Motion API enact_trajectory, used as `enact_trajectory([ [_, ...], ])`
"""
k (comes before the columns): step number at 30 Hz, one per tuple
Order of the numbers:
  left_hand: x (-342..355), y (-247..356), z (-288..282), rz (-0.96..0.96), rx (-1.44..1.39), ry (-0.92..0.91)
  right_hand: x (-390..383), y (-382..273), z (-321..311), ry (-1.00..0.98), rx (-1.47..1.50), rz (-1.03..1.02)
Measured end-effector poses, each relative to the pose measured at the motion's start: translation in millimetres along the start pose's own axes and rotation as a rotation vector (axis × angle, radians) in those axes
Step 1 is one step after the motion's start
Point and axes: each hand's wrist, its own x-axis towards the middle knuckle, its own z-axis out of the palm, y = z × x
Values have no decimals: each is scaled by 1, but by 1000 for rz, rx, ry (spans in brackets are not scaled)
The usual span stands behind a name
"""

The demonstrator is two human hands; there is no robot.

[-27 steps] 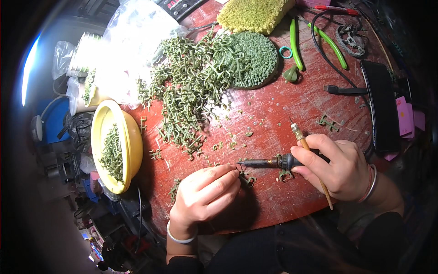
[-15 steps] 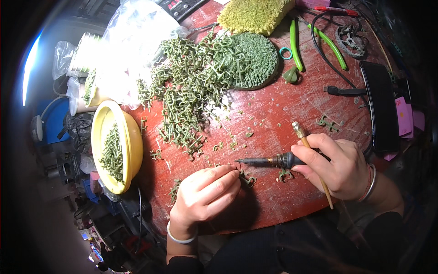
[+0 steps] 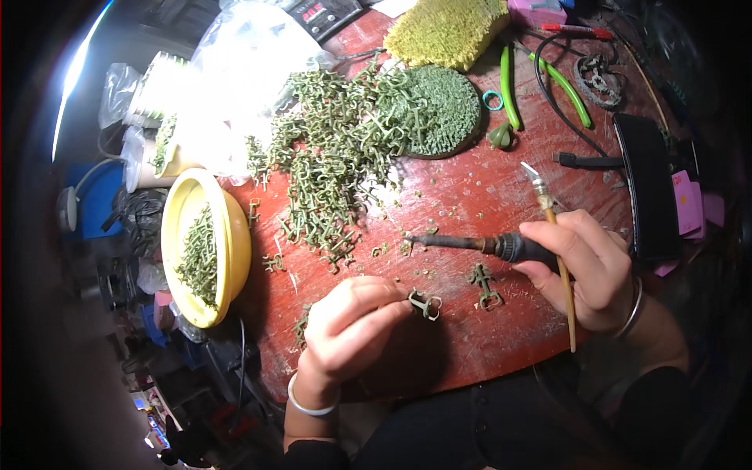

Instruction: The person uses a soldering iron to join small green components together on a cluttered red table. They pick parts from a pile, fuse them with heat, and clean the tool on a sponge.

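My left hand (image 3: 351,319) is closed, with thumb and fingertips pinching a small branched green wax piece (image 3: 427,305) above the table's front part. My right hand (image 3: 583,270) grips a dark soldering iron (image 3: 479,244), its thin tip pointing left, apart from the piece. The same hand also holds a craft knife (image 3: 561,270) with a slim wooden handle, its blade pointing up and away. Between the hands lies another green wax piece (image 3: 484,286). Farther off spreads a large heap of such green pieces (image 3: 333,168).
At the left stands a yellow bowl (image 3: 237,258) with green pieces inside. A round green textured pad (image 3: 446,110), a yellow sponge-like block (image 3: 446,31), green-handled pliers (image 3: 509,86) and a dark phone-like slab (image 3: 646,188) lie on the red table (image 3: 548,329). Glare whitens a plastic bag (image 3: 243,55).
My right hand has lifted the iron's tip away from my left fingers and tilted the knife so its blade shows. The pinched green piece has turned slightly into clearer view.
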Motion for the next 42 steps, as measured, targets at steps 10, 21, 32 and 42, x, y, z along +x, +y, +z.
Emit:
enact_trajectory([
  [10, -9, 23, 3, -893, -1179, 329, 4, 4, 0, 116, -5, 77],
  [21, -14, 19, 11, -973, -1314, 309, 5, 3, -1, 87, 2, -63],
  [32, -14, 15, 14, -946, -1348, 266, 4, 1, -1, -18, 54, -96],
  [42, -15, 14, 13, -935, -1367, 262, 5, -1, 2, -41, 42, -99],
])
